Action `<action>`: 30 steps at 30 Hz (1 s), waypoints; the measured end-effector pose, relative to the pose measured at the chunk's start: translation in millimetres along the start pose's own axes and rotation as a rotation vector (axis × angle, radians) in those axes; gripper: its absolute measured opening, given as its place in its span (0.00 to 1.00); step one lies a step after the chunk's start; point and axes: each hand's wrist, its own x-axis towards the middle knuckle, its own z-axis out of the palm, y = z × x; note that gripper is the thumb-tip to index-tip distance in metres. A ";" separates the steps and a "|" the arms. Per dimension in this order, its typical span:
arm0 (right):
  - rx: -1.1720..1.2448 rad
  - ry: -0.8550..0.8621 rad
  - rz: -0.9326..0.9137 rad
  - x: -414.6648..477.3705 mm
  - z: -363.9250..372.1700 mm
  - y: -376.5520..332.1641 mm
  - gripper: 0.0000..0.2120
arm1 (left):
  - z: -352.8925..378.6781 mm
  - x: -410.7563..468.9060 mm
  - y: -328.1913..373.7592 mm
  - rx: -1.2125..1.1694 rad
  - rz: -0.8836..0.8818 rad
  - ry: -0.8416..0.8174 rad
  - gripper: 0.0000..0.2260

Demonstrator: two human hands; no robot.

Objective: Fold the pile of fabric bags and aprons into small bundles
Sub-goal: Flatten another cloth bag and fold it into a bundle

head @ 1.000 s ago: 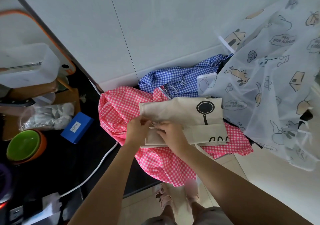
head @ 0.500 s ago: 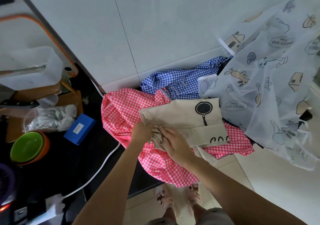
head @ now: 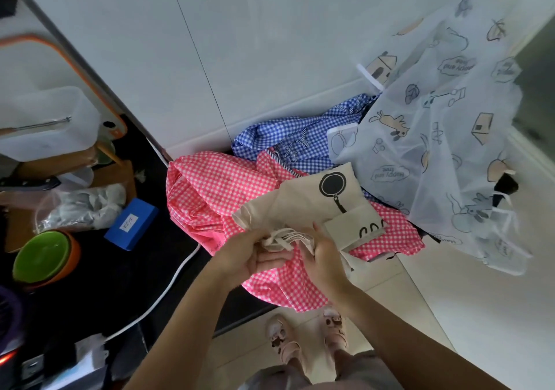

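Both of our hands meet at the near edge of the pile. Our left hand (head: 249,254) lies palm up, its fingers curled under the bunched handles (head: 285,237) of the beige bag (head: 303,200). Our right hand (head: 323,259) closes on the same bunch from the other side, fingers wrapped round the cloth.

The bag — printed with a black frying pan — is partly folded and rests on the pink gingham apron (head: 216,188), which drapes over the edge of the black counter (head: 90,293). Behind it lies a blue gingham apron (head: 279,134). A translucent apron (head: 435,155) with cartoon prints spreads over the right of the heap.

On the counter to the left sit a blue box (head: 131,224), a green bowl (head: 42,256) and a white cable (head: 168,287).
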 end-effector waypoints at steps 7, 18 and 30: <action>0.407 -0.015 0.367 6.2 -30.3 4.3 0.09 | -48.1 0.3 33.4 0.791 0.360 0.065 0.27; 1.269 0.029 0.392 -1.5 -49.7 51.3 0.26 | 33.6 71.2 52.8 1.039 0.541 -0.279 0.13; 0.257 0.295 0.677 16.0 -66.1 56.1 0.18 | 44.7 147.6 30.6 1.226 0.468 0.063 0.15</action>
